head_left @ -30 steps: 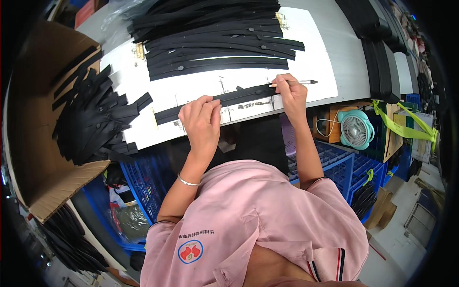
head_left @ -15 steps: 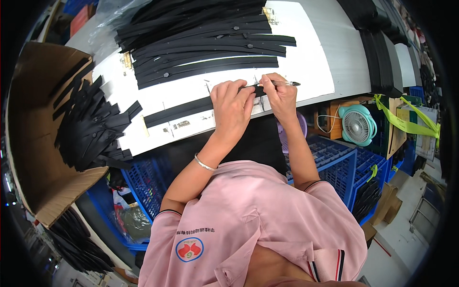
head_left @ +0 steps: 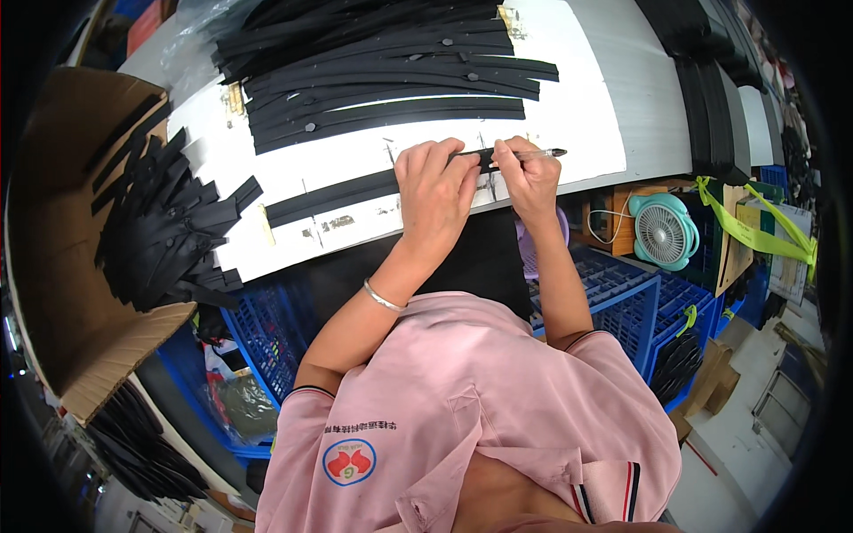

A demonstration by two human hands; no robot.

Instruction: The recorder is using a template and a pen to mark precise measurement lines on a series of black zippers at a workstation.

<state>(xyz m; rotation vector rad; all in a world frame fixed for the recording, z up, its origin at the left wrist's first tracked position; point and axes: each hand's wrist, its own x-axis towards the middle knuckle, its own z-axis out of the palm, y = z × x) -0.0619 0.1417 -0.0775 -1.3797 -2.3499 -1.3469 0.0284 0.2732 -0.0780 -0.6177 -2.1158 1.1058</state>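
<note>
A long black fabric strip (head_left: 333,199) lies across the white board (head_left: 591,115), close to its near edge. Curled over the strip's right part is my left hand (head_left: 435,191), its fingers and thumb holding it against the board. My right hand (head_left: 531,185) pinches a clear pen (head_left: 553,153) with a dark end that points to the right. The pen's tip is hidden by my fingers at the strip's right end. Dark marks and lines show on the board around the strip. Beyond both hands, several more black strips (head_left: 391,108) lie in a layered pile.
At left, an open cardboard box (head_left: 44,204) stands beside a heap of short black pieces (head_left: 155,231). Black stacks (head_left: 706,115) sit at the far right of the table. Below the edge are blue crates (head_left: 622,298), an orange box (head_left: 613,213) and a teal fan (head_left: 665,231).
My right hand and the pen have shifted slightly right at the strip's end. My left hand stays on the strip. The whole view has moved a little.
</note>
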